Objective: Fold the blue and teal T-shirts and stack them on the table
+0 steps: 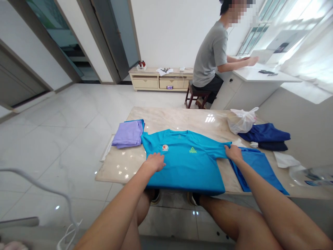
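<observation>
A bright blue T-shirt (pixel 182 163) lies spread face up on the marble-topped table, its collar away from me and its lower part at the near edge. It has a round badge and a green logo on the chest. My left hand (pixel 156 162) rests on the shirt's left side, below the badge, fingers loosely bent and not gripping cloth that I can see. With closed fingers, my right hand (pixel 233 152) holds the end of the right sleeve, drawn out sideways. Just beyond that sleeve lies a folded blue garment (pixel 260 166).
Folded purple cloth (pixel 128 133) lies at the table's left end. A white plastic bag (pixel 241 119), dark blue clothes (pixel 267 133) and a clear plastic bottle (pixel 312 175) are on the right. Another person (pixel 212 52) sits at a white desk beyond the table (pixel 166 116).
</observation>
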`<state>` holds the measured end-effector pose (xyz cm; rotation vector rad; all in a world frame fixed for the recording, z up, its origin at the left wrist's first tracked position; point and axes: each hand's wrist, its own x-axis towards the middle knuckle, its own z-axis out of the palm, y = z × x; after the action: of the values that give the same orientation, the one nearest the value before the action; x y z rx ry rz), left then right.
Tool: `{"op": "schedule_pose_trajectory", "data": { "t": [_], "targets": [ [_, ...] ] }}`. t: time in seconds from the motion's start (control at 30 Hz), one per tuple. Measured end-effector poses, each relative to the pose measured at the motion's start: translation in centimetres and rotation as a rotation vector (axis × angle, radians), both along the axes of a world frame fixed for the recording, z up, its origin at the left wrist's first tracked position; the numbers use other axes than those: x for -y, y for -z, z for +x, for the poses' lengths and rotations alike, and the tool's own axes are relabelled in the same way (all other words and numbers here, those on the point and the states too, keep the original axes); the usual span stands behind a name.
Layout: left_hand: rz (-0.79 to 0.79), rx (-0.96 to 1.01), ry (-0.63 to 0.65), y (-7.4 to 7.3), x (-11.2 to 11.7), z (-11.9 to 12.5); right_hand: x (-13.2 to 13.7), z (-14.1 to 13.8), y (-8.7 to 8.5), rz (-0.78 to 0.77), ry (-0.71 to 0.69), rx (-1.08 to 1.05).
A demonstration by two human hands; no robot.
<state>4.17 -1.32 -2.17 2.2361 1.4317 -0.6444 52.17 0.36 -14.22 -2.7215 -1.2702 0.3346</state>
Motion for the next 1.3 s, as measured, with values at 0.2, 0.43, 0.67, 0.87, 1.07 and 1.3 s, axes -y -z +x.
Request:
{"op": "schedule_pose_trajectory", "data": {
  "t": [0.2, 0.43, 0.67, 0.87, 1.07, 1.3],
  "targets": [
    [-0.011, -0.023, 0.020, 0.3, -0.3, 1.2, 1.0, -0.3, -0.9, -0.010, 0.040, -0.012],
    [-0.218, -0.011, 0.085, 2.3, -0.8, 2.4, 2.2, -0.1, -1.3, -0.027, 0.068, -0.059],
    [-0.228, 0.063, 0.019, 3.3, -1.4, 1.6, 1.8, -1.2, -2.4, -0.020, -0.001, -0.064],
    [-0.037, 0.094, -0.036, 2.1, -1.3, 1.0, 2.1, -3.6, -4.7, -0.066, 0.016, -0.011],
    [0.058, 0.050, -0.046, 1.1, -1.5, 0.2, 1.6, -6.8, -6.8, -0.064, -0.109, 0.143],
    [0.189, 0.012, -0.095, 0.4, -1.9, -1.8, -0.4, -13.2, -8.4, 0.097, -0.588, -0.211]
  ]
}}
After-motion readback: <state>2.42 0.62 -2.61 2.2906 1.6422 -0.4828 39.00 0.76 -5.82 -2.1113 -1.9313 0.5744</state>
